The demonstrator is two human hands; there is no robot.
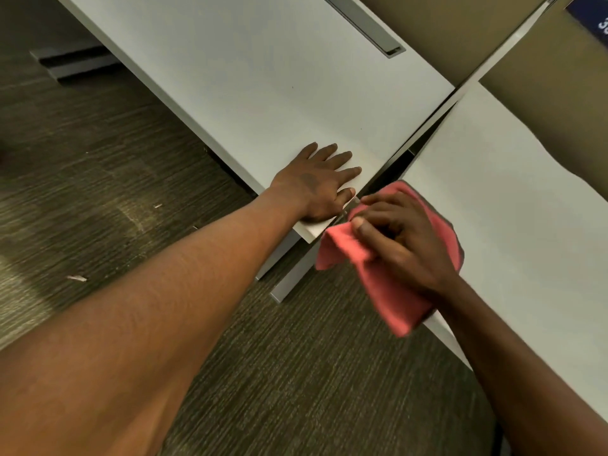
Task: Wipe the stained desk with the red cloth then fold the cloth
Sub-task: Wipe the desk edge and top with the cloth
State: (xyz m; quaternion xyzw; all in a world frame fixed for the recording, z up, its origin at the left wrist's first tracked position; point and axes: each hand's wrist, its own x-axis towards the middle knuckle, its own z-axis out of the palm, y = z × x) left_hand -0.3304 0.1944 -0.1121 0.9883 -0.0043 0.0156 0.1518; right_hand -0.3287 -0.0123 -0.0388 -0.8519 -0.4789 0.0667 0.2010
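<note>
1. Nearest: two bare forearms reaching forward over dark, streaky, ribbed carpet [98,179] with a few pale scraps lying on it.
2. Right hand [399,240] resting on top of the red cloth [378,278], fingers bent and bunching the fabric, thumb on the cloth's left fold.
3. Red cloth soft, matte and crumpled, lying at the near corner of the right tabletop [513,205], one end hanging over the front edge.
4. Left hand [317,184] laid flat, fingers straight and slightly spread, palm down on the corner of the left tabletop [263,80], just beside the cloth without touching it.
5. Both tabletops smooth, pale grey-white, straight-edged; narrow dark gap between them, grey metal legs showing underneath.
6. Farther back on the left tabletop: long grey rectangular slot [365,26] set flush in the surface.
7. Farthest: tan divider panels [437,31] with pale frames; blue sign [592,19] at top right, white characters cut off and unreadable.
</note>
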